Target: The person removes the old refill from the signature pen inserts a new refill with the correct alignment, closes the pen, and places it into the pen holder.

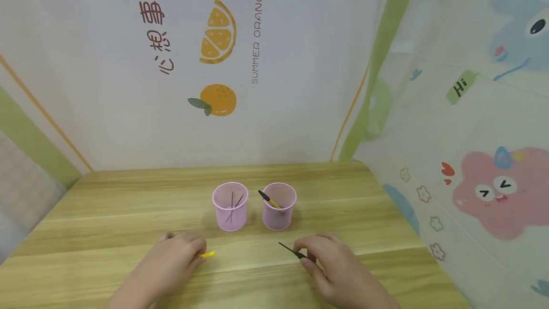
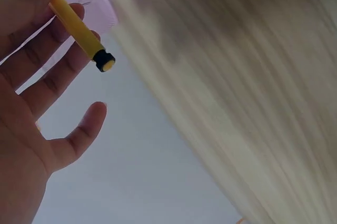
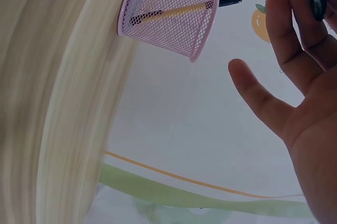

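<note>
Beyond the far edge, spreading from the left, shows a white hanging cloth (image 1: 300, 85) with reddish-brown characters, orange prints, the words "SUMMER ORANGES" and green borders. Nearer, on the left, pinches a slim yellow plastic tube (image 1: 208, 254) between thumb and fingertips of the left hand (image 1: 182, 252), over the near part of a yellowish wood-grain table (image 1: 107, 218); cannot tell whether touching the wood. Ends the tube, in the left wrist view, in a black collar (image 2: 103, 60) with a yellow centre, with the little finger spread well apart from it.

Farther off and to the right of the left hand, has a round pink cup (image 1: 231, 223) standing upright, with a few thin dark rods (image 1: 232, 198) leaning inside. Just to the right, without touching, has a matching pink mesh cup (image 1: 277, 221), also upright, with a yellow-and-black pen (image 1: 270, 200) slanting inside, black tip out past the rim on the left.

Nearer again and to the right, pinches a small black piece (image 1: 300, 254) in the right hand (image 1: 328, 261), with a thin dark tip (image 1: 286, 247) pointing far and left.

At the right edge, shows a pale cloth (image 1: 463, 123) with a pink flower face.
</note>
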The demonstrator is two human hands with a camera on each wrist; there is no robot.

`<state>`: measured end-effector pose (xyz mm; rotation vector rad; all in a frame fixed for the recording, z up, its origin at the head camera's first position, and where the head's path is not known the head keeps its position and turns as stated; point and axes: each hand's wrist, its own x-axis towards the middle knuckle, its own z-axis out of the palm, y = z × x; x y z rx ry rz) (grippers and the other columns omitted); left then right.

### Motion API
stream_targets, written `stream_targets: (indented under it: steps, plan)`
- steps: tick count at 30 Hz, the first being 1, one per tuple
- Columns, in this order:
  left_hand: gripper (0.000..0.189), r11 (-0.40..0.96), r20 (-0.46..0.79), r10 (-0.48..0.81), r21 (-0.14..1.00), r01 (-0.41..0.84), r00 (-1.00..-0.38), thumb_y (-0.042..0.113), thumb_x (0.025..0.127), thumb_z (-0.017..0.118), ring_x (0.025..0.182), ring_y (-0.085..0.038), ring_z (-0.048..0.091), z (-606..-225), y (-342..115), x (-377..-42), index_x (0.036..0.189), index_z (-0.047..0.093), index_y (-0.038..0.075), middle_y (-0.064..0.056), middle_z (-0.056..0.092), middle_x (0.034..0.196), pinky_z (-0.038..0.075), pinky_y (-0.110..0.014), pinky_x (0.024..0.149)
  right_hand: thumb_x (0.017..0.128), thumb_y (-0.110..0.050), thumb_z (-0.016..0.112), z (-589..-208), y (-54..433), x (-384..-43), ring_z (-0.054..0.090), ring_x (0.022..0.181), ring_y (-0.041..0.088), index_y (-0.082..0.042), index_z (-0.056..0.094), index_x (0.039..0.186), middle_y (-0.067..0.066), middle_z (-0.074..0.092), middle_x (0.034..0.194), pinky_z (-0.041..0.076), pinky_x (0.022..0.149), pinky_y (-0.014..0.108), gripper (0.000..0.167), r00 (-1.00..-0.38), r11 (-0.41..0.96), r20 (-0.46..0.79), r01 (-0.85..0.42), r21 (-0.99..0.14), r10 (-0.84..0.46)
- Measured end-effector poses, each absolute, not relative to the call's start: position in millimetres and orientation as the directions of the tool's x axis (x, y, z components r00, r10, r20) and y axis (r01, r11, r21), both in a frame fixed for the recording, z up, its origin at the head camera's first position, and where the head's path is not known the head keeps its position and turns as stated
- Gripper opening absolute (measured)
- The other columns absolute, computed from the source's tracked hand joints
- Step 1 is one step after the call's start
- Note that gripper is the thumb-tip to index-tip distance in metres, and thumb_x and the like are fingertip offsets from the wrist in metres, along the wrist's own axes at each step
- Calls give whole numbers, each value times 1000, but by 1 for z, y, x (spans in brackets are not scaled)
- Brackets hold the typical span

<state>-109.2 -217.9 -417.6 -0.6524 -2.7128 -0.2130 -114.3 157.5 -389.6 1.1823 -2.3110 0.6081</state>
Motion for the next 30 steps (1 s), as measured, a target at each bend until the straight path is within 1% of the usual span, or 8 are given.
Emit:
stream_targets:
  steps: [7,10,14,23,27,28,30]
  plan:
    - [32,888,241,443,15,460,-864,30,82,88,80,-5,51,-426,-224,-113,76,56,30,22,49,77,40,-40,74,90,-6,78,-389,154,-113,57,88,-1,-20,69,113,-20,64,94,53,83,28,29,-534,542,560,-823,-171,-634]
    - [32,888,197,449,10,459,-872,28,80,89,80,-8,51,-428,-225,-114,76,56,28,18,50,78,38,-38,72,90,-7,78,-389,152,-113,58,89,-1,-20,69,113,-19,64,94,54,84,28,28,-527,540,560,-826,-160,-640]
    - [31,891,167,446,13,455,-879,27,79,89,79,-8,49,-431,-226,-113,76,58,27,16,52,79,36,-37,71,89,-6,78,-389,150,-113,59,88,-1,-19,69,113,-19,64,95,54,85,27,28,-514,532,562,-833,-150,-648]
    - [28,883,160,465,-15,469,-871,26,81,88,79,-11,53,-431,-224,-113,77,60,26,14,55,79,37,-37,70,89,-5,77,-390,149,-116,60,87,-3,-20,70,112,-18,68,97,56,88,32,29,-496,511,561,-847,-145,-663]
    - [27,880,161,474,-45,474,-865,27,83,87,79,-12,53,-431,-222,-114,78,60,25,13,55,79,38,-37,70,89,-5,77,-391,150,-115,61,88,-2,-20,70,112,-18,69,98,56,87,31,28,-508,516,555,-842,-158,-659]
    - [26,877,164,479,-59,476,-862,28,83,86,79,-13,54,-430,-221,-114,79,61,25,12,55,80,39,-38,70,90,-5,77,-391,150,-115,60,88,-1,-20,70,112,-18,68,98,56,87,30,28,-512,518,554,-840,-163,-657]
    - [25,867,180,498,-102,488,-848,29,83,86,80,-15,56,-428,-215,-113,80,62,23,10,57,81,44,-41,71,90,-5,77,-392,150,-114,61,91,1,-21,69,113,-18,69,99,55,87,30,29,-521,522,548,-835,-172,-654]
